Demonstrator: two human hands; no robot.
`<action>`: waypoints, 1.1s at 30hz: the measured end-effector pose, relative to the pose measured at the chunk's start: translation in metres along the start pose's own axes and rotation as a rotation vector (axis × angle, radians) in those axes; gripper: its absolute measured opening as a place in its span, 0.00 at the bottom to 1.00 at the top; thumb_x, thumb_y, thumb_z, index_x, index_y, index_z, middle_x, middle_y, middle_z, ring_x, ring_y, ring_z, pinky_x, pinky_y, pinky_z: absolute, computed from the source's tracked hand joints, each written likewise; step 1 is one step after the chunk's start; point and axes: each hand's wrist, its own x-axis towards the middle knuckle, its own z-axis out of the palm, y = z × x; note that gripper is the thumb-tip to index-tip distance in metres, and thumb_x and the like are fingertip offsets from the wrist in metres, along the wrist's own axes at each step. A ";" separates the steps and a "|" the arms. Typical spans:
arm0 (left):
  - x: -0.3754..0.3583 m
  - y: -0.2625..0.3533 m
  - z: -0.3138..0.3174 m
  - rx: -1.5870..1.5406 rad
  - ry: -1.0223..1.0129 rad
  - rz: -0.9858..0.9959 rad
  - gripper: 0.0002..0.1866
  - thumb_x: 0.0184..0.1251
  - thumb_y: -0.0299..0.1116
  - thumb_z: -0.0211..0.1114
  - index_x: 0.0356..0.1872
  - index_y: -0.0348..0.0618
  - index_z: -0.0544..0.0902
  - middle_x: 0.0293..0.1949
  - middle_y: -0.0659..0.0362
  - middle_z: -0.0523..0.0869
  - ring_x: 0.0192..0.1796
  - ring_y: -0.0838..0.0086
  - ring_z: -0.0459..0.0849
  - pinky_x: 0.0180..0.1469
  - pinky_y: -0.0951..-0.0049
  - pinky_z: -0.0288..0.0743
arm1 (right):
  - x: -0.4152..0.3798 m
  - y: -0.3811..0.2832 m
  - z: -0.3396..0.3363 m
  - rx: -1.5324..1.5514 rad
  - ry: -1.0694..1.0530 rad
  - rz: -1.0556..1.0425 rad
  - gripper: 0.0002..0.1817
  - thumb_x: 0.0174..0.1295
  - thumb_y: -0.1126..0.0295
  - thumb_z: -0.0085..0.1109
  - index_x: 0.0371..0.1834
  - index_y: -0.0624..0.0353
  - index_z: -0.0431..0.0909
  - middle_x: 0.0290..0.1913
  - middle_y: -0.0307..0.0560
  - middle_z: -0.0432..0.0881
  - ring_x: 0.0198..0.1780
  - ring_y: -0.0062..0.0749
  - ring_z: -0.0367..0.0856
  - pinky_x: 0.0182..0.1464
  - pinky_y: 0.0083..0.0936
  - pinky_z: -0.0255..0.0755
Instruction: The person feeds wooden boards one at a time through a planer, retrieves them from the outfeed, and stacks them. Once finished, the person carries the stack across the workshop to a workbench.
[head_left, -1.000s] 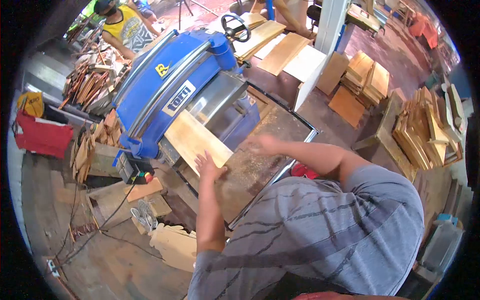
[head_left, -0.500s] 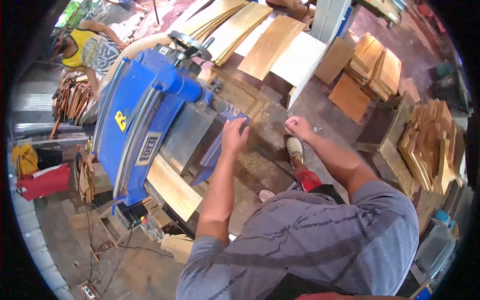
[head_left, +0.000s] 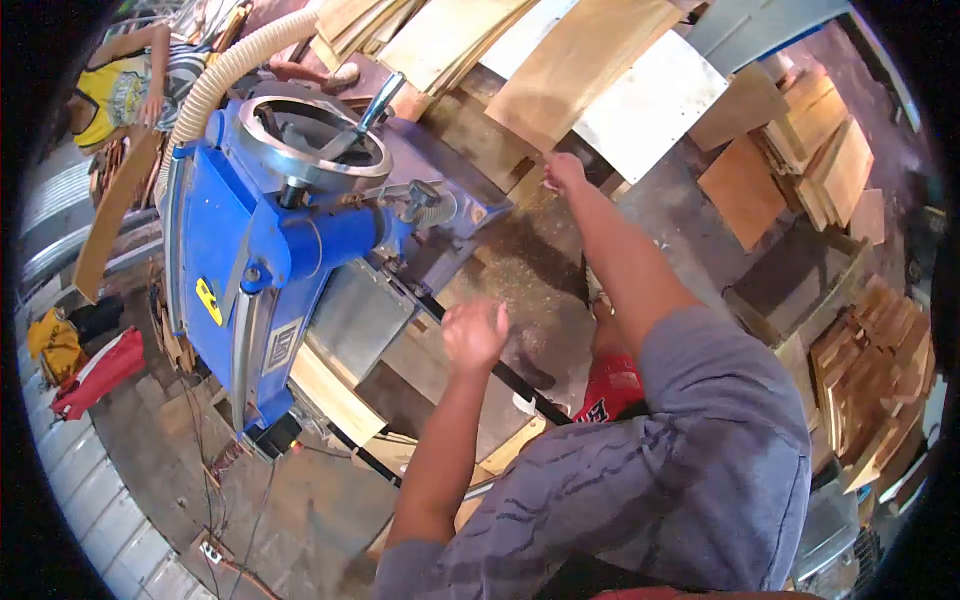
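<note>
My right hand (head_left: 566, 173) is stretched forward, its fingers closed at the near corner of a thin wooden board (head_left: 590, 70). That board lies over a white panel (head_left: 655, 105) on the stack ahead. My left hand (head_left: 474, 336) hangs over the near side of the blue planer (head_left: 230, 240), thumb apart from the loosely bent fingers, holding nothing. Below it and to the left is the machine's grey metal bed (head_left: 362, 312). A pale board (head_left: 340, 392) sticks out from under the planer head.
A handwheel (head_left: 315, 145) and a ribbed hose (head_left: 235, 70) top the planer. Black rails (head_left: 520, 388) run beside my legs. Wood stacks (head_left: 825, 150) stand at right, with more cut pieces (head_left: 870, 370) nearer. Another person (head_left: 120, 90) at far left handles a long board (head_left: 118, 215).
My right hand has reached forward from beside my leg to the board's corner. My left hand has come lower, and the view has shifted toward the stack. The other person now has a long board.
</note>
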 end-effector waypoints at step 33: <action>-0.003 0.005 -0.005 -0.018 0.041 0.025 0.11 0.58 0.43 0.69 0.34 0.48 0.86 0.33 0.53 0.87 0.41 0.56 0.85 0.50 0.56 0.74 | -0.211 -0.057 -0.109 0.298 -0.188 -0.393 0.14 0.66 0.67 0.54 0.49 0.66 0.79 0.44 0.42 0.83 0.46 0.25 0.79 0.52 0.29 0.73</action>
